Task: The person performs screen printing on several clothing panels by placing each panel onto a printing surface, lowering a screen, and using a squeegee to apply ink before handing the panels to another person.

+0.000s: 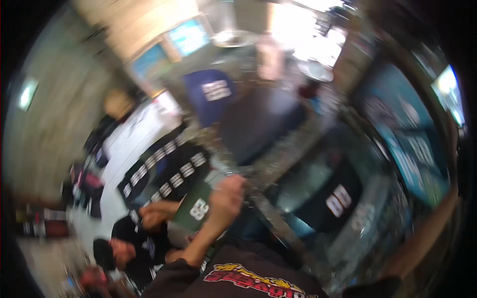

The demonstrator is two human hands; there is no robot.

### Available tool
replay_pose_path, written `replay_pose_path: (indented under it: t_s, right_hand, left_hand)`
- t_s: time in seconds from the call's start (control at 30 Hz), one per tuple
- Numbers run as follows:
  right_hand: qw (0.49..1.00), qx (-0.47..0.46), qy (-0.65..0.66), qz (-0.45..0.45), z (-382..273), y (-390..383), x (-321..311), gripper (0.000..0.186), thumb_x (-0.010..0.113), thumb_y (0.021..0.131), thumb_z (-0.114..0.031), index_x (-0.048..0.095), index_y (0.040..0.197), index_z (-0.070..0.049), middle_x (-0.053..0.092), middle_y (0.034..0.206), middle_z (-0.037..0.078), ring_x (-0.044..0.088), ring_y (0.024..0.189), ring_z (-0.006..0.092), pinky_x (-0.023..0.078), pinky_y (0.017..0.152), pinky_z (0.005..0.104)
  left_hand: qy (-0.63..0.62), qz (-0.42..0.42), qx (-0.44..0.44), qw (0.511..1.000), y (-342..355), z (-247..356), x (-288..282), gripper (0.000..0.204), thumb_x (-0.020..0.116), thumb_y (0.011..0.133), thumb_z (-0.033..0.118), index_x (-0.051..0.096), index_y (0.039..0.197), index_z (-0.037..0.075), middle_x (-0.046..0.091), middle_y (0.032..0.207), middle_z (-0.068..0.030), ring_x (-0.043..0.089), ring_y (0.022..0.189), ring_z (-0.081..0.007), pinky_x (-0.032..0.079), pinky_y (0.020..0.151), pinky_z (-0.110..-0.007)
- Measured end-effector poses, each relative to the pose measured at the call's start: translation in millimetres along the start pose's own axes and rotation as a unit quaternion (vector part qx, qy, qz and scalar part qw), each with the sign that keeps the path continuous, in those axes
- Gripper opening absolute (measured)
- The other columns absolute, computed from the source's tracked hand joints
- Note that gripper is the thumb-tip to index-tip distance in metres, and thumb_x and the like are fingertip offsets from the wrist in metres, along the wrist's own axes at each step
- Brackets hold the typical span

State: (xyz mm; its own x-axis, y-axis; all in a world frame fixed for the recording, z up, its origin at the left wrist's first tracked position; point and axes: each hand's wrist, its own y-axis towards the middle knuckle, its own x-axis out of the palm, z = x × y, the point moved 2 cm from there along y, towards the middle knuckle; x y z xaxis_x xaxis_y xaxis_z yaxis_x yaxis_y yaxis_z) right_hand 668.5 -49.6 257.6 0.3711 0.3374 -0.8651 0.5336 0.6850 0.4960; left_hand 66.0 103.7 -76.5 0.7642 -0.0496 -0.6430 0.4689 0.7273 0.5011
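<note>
You're in a workshop, looks like small-batch printing on flat pieces, not a home or office. Evidence: the long white table (124, 141) on your left carries dark pieces (171, 187) bearing rows of repeated white marks. A blue piece (199, 102), a green piece (186, 211) and a black piece (318, 214) each show a similar white mark. Your side has a worn, scuffed-looking work frame (280, 226) with a broad dark panel (258, 121) near it. A co-worker (141, 248) sits or stands close by the table. Plain brownish wall (57, 107), no finish detail readable; frame's blurred.
</note>
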Motion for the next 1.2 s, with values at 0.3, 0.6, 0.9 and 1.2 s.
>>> replay_pose_path:
  t_s: [0.3, 0.6, 0.9, 1.2]
  right_hand:
    - [0.997, -0.030, 0.066, -0.013, -74, -9, -26, 0.057, 0.050, 0.103, -0.057, 0.073, 0.120, -0.008, 0.056, 0.075, 0.010, 0.057, 0.073, 0.0232, 0.046, 0.076, 0.0424]
    - [0.989, 0.000, 0.146, 0.020, -87, 12, -44, 0.075, 0.055, 0.100, -0.060, 0.065, 0.127, 0.009, 0.067, 0.125, 0.033, 0.065, 0.120, 0.0431, 0.048, 0.106, 0.0433]
    - [0.985, 0.028, 0.157, -0.065, -96, 18, -48, 0.066, 0.048, 0.104, -0.060, 0.074, 0.110, 0.000, 0.073, 0.105, 0.022, 0.065, 0.093, 0.0352, 0.047, 0.094, 0.0397]
    - [0.989, 0.006, 0.141, -0.037, -87, 19, -41, 0.070, 0.049, 0.103, -0.061, 0.072, 0.117, 0.004, 0.072, 0.118, 0.028, 0.068, 0.108, 0.0390, 0.047, 0.100, 0.0434]
  left_hand:
    - [-0.088, -0.422, 0.429, 0.794, -16, 222, 187, 0.053, 0.060, 0.092, 0.021, 0.057, 0.141, 0.000, 0.044, 0.156, -0.0260, 0.037, 0.150, -0.0380, 0.031, 0.124, -0.050]
    - [0.024, -0.447, 0.343, 0.826, 30, 84, 158, 0.072, 0.067, 0.094, 0.038, 0.043, 0.157, 0.017, 0.033, 0.167, -0.0122, 0.024, 0.158, -0.0319, 0.014, 0.124, -0.061]
    - [0.046, -0.468, 0.348, 0.811, 32, 76, 161, 0.076, 0.064, 0.095, 0.048, 0.040, 0.161, 0.019, 0.031, 0.170, -0.0097, 0.021, 0.160, -0.0303, 0.010, 0.126, -0.064]
    - [0.050, -0.464, 0.347, 0.813, 30, 73, 162, 0.076, 0.063, 0.096, 0.048, 0.038, 0.161, 0.019, 0.030, 0.171, -0.0097, 0.020, 0.160, -0.0302, 0.008, 0.126, -0.064]
